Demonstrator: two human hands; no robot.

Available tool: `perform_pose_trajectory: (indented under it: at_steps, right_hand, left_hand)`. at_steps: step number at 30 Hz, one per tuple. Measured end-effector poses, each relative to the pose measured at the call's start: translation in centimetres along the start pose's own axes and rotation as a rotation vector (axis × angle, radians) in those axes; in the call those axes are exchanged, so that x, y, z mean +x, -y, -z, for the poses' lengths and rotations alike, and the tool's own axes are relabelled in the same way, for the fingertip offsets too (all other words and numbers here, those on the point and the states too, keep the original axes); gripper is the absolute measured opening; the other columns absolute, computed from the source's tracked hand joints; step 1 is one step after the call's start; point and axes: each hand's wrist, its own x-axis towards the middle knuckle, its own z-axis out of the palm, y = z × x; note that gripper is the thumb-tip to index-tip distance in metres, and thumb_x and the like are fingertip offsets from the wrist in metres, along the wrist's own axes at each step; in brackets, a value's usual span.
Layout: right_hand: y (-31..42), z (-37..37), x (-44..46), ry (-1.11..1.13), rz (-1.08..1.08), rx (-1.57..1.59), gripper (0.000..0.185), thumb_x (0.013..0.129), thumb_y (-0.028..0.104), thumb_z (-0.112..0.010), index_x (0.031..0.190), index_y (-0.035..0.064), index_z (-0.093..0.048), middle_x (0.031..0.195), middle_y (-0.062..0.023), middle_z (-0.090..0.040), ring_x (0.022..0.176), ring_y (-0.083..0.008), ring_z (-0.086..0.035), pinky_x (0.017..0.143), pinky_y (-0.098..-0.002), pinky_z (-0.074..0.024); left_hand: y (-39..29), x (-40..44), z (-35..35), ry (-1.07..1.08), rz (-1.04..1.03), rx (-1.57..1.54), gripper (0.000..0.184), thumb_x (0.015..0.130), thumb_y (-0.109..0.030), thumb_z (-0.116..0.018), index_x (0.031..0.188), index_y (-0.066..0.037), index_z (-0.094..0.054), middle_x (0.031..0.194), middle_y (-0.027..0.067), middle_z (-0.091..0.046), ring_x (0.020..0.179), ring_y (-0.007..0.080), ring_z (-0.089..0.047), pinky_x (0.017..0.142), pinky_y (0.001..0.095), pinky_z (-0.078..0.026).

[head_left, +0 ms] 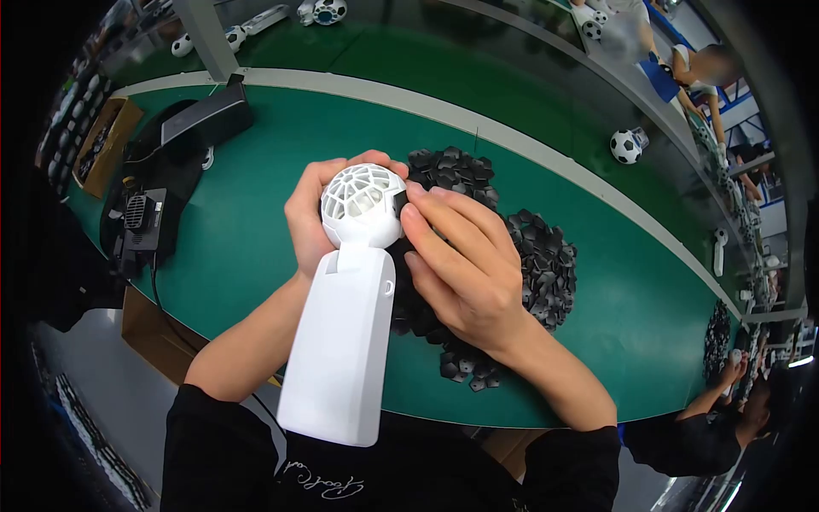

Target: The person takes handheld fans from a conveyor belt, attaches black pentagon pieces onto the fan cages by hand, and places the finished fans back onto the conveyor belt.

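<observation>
On the green table (256, 299), in the centre of the frame, black pieces (542, 269) make a pile. The left hand (309, 209) grasps the white fan (363, 200); the right hand's (469, 264) fingers press its side.

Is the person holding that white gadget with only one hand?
No, the left hand cups the round head of the white gadget while fingers of the right hand touch the head's side.

You get a bright, clear mid w/ soft shadows. Pic edges bend & go black, & the pale rail (341, 84) looks curvy. Far R, a lamp (800, 362) glows white; top R has blurry spots.
</observation>
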Motion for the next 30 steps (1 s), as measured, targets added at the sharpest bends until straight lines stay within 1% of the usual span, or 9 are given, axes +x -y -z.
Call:
perform_pose_trajectory:
  at_steps: [4, 12, 15, 19, 22, 23, 26, 28, 30]
  right_hand:
    - [0.1, 0.0, 0.2, 0.034, 0.012, -0.016, 0.04, 0.063, -0.002, -0.065, 0.103, -0.0019, -0.062, 0.108, -0.0143, -0.061, 0.098, -0.0277, -0.059, 0.08, -0.0344, -0.0473]
    - [0.9, -0.1, -0.3, 0.053, -0.051, 0.052, 0.041, 0.064, -0.007, -0.058, 0.105, -0.0037, -0.062, 0.109, -0.0179, -0.06, 0.101, -0.0328, -0.058, 0.085, -0.0374, -0.0452]
    - [1.3, -0.1, -0.1, 0.029, -0.076, 0.114, 0.041, 0.064, -0.006, -0.057, 0.105, -0.0036, -0.062, 0.11, -0.0183, -0.059, 0.102, -0.034, -0.057, 0.086, -0.0382, -0.0446]
    - [1.6, 1.4, 1.3, 0.189, -0.02, -0.012, 0.044, 0.073, -0.001, -0.056, 0.117, -0.0022, -0.055, 0.111, -0.0188, -0.059, 0.107, -0.0314, -0.056, 0.091, -0.0399, -0.0421]
    - [1.3, 2.6, 1.4, 0.222, -0.658, 0.746, 0.05, 0.083, 0.012, -0.056, 0.13, 0.0013, -0.042, 0.108, -0.0159, -0.06, 0.095, -0.0238, -0.062, 0.079, -0.0338, -0.0494]
    - [1.1, 3.4, 1.8, 0.216, -0.659, 0.739, 0.05, 0.083, 0.012, -0.056, 0.13, 0.0013, -0.042, 0.108, -0.0159, -0.06, 0.095, -0.0238, -0.062, 0.079, -0.0338, -0.0494]
    - [-0.2, 6.2, 3.8, 0.631, -1.038, 0.863, 0.06, 0.086, 0.025, -0.059, 0.136, 0.0052, -0.032, 0.104, -0.0115, -0.059, 0.073, -0.0147, -0.063, 0.056, -0.0235, -0.05]
    - [-5.2, 6.1, 2.4, 0.431, -1.121, 0.933, 0.062, 0.084, 0.027, -0.062, 0.135, 0.0068, -0.034, 0.098, -0.0078, -0.058, 0.053, -0.0097, -0.056, 0.039, -0.0183, -0.0389]
    - [-9.5, 6.5, 2.6, 0.174, -1.171, 0.84, 0.059, 0.084, 0.025, -0.062, 0.134, 0.0079, -0.035, 0.095, -0.007, -0.057, 0.057, -0.01, -0.055, 0.042, -0.0215, -0.0402]
  left_hand:
    - [-0.3, -0.1, -0.1, 0.018, 0.041, -0.018, 0.03, 0.084, -0.027, -0.046, 0.091, -0.001, -0.059, 0.087, 0.0143, -0.06, 0.08, 0.0279, -0.059, 0.076, 0.0366, -0.05]
    - [-0.3, -0.4, 0.1, 0.159, -0.085, 0.106, 0.036, 0.085, -0.028, -0.037, 0.092, 0.002, -0.055, 0.09, 0.017, -0.061, 0.079, 0.0248, -0.061, 0.076, 0.0339, -0.051]
    - [-0.7, -0.9, -0.2, 0.077, -0.215, 0.247, 0.036, 0.085, -0.028, -0.037, 0.093, 0.003, -0.054, 0.091, 0.0167, -0.06, 0.079, 0.0253, -0.061, 0.075, 0.0351, -0.05]
    - [-2.0, -0.2, 0.1, 0.161, -0.242, 0.322, 0.038, 0.086, -0.03, -0.036, 0.097, 0.003, -0.053, 0.091, 0.0175, -0.06, 0.081, 0.0254, -0.06, 0.076, 0.036, -0.05]
    - [-3.1, 0.8, -1.6, 0.141, -0.387, 0.507, 0.036, 0.087, -0.028, -0.038, 0.101, 0.002, -0.052, 0.097, 0.0173, -0.059, 0.087, 0.0253, -0.059, 0.081, 0.036, -0.048]
    - [-3.2, 1.1, -2.1, 0.129, -0.474, 0.587, 0.035, 0.088, -0.027, -0.039, 0.103, 0.002, -0.052, 0.1, 0.0173, -0.058, 0.091, 0.0252, -0.059, 0.083, 0.036, -0.047]
    - [-2.2, 2.6, -2.2, 0.043, -0.636, 0.746, 0.031, 0.087, -0.021, -0.044, 0.107, 0.001, -0.051, 0.107, 0.016, -0.057, 0.098, 0.0249, -0.056, 0.089, 0.0361, -0.044]
    - [-1.8, 3.1, -2.4, 0.01, -0.732, 0.817, 0.03, 0.087, -0.018, -0.046, 0.109, 0.001, -0.051, 0.11, 0.0154, -0.056, 0.102, 0.0248, -0.055, 0.091, 0.0361, -0.042]
    - [-1.0, 2.3, -2.7, 0.11, -0.89, 1.026, 0.03, 0.084, -0.013, -0.05, 0.111, 0.001, -0.051, 0.114, 0.0145, -0.054, 0.107, 0.0253, -0.052, 0.094, 0.0373, -0.039]
